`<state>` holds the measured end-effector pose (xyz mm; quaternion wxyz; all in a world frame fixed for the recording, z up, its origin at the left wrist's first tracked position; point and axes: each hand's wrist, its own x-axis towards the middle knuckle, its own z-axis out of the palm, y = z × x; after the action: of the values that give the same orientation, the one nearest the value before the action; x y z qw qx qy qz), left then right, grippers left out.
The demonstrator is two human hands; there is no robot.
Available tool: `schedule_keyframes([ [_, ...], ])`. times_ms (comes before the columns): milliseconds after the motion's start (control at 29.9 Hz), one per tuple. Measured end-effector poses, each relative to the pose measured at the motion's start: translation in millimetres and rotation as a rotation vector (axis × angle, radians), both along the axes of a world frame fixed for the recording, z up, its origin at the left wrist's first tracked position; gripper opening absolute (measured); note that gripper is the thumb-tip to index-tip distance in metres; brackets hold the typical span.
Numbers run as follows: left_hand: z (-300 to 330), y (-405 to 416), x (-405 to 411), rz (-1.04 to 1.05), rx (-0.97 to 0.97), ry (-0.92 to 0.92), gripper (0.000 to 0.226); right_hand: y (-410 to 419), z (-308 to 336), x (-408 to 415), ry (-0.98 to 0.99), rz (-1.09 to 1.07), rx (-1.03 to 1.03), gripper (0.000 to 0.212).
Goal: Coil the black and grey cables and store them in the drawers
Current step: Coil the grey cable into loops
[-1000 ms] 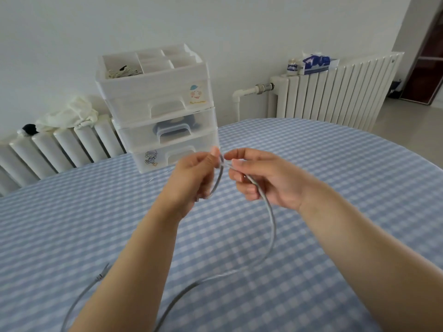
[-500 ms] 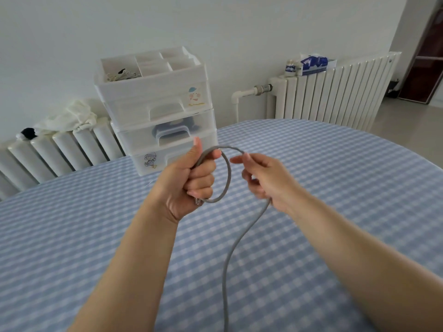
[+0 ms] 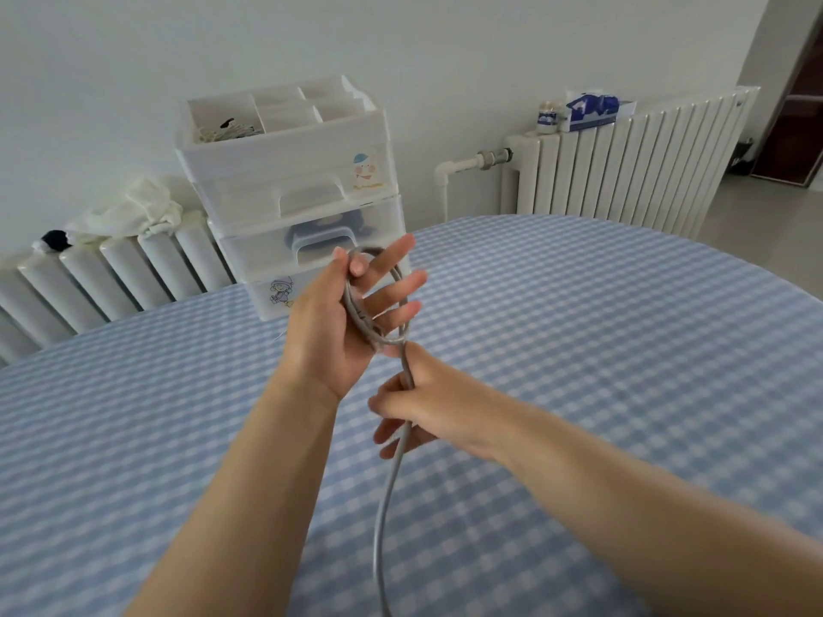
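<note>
The grey cable [image 3: 386, 496] sits at the centre of the frame, its free length running almost straight up and down from the bottom edge to the hands, with a slight bow to the left. At its upper end it curls into a small round coil of more than one turn, standing roughly upright against the left hand's palm. It is smooth, round and rubbery looking. The left hand [image 3: 338, 322] carries the coil with its fingers spread and nearly straight, thumb hooked over the top of the loop. Just below, the right hand [image 3: 423, 407] pinches the straight run between thumb and curled fingers, close under the coil. Half a second earlier the left hand was clenched around a single loop and the right hand was level with it; now the left fingers have opened and the right hand has dropped lower down the cable. Beneath lies a blue and white checked tablecloth [image 3: 601, 349]. Behind the hands, in the upper middle, stands a translucent white plastic drawer unit [image 3: 289, 180] with cartoon stickers, and ribbed white radiators [image 3: 623, 162] line the wall
</note>
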<state>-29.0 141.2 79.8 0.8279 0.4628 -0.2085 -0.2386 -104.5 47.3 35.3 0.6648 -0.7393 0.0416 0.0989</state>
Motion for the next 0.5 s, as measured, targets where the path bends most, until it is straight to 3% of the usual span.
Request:
schedule_keyframes([
  [67, -2, -2, -2, 0.016, 0.015, -0.066, 0.041, -1, 4, -4, 0.009, 0.089, -0.078, 0.076],
  [167, -7, -2, -1, 0.046, 0.109, -0.229, 0.041, -2, 7, -6, 0.045, 0.121, -0.055, 0.071],
  [267, -14, -1, 4, 0.154, 0.345, -0.496, 0.035, -3, 13, -8, 0.101, 0.102, 0.004, 0.036],
  [301, -16, -1, 5, 0.174, 0.409, -0.572, 0.032, -3, 16, -8, 0.1, 0.076, -0.085, 0.025],
  [434, -14, 2, 8, 0.197, 0.417, -0.625, 0.03, -16, 21, -3, -0.036, -0.033, -0.794, 0.03],
  [501, -13, 3, 9, 0.209, 0.412, -0.608, 0.031, -26, 25, -4, -0.076, -0.051, -0.851, 0.031],
])
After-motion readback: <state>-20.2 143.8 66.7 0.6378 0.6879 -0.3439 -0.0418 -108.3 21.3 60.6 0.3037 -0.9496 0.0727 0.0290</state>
